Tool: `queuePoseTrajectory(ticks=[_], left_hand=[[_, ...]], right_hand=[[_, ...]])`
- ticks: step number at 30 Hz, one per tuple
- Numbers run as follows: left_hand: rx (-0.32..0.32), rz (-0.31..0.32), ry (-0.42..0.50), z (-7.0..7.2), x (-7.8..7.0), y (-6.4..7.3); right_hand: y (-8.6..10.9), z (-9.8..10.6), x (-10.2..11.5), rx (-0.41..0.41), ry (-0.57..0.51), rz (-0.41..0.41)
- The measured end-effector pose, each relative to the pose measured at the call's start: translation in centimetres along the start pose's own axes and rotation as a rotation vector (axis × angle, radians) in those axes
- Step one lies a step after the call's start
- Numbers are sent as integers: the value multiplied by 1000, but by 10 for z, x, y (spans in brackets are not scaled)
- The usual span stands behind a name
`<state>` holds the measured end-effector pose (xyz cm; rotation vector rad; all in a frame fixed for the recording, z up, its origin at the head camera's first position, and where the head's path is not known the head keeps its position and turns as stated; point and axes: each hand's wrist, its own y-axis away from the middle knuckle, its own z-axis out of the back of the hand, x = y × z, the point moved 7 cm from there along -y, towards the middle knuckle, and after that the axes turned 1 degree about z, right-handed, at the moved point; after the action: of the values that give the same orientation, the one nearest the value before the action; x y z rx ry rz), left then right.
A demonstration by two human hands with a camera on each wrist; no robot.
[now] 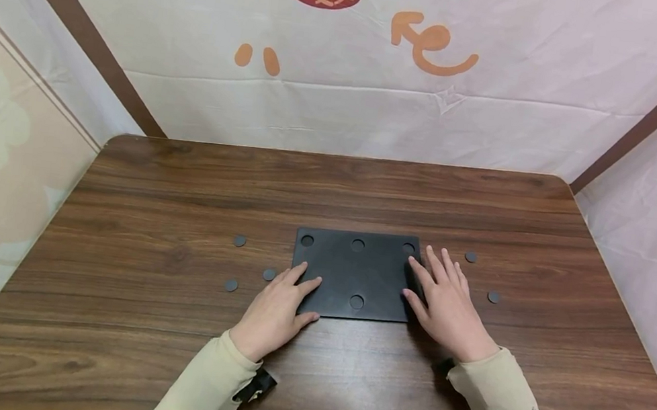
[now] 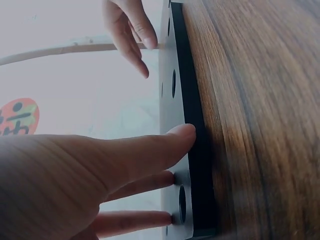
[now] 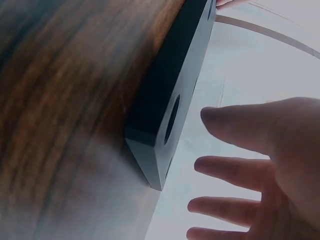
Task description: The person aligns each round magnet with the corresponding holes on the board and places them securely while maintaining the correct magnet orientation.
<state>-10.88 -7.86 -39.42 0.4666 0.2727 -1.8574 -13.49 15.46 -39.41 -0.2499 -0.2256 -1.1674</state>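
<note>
A flat black rectangular board (image 1: 336, 267) with several round recesses lies on the table. My left hand (image 1: 274, 310) rests its fingertips on the board's left end, the thumb on the near edge, as the left wrist view also shows; it covers the near left corner. Spread and nearly straight, the fingers of my right hand (image 1: 453, 310) hover over the board's right end. In the right wrist view they stand apart from the board (image 3: 175, 95). A grey disc (image 1: 269, 275) lies just beside the left hand's fingers.
Two more grey discs, one farther back (image 1: 240, 241) and one nearer (image 1: 231, 285), lie left of the board. To its right are a far disc (image 1: 471, 256) and a near disc (image 1: 493, 297). A printed cloth (image 1: 338, 118) hangs behind the wooden table (image 1: 135, 244).
</note>
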Motion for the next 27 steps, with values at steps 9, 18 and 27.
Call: queuePoseTrajectory(ticks=[9,18,27], left_hand=[[5,2,3,2,1,-1],[11,0,-20,2,0,-2],[2,1,-28,3,0,-3]], right_hand=[[2,3,-1,-35,25,-8],[6,8,-6,-92,49,-78],[8,12,-13,-120,62,-122]])
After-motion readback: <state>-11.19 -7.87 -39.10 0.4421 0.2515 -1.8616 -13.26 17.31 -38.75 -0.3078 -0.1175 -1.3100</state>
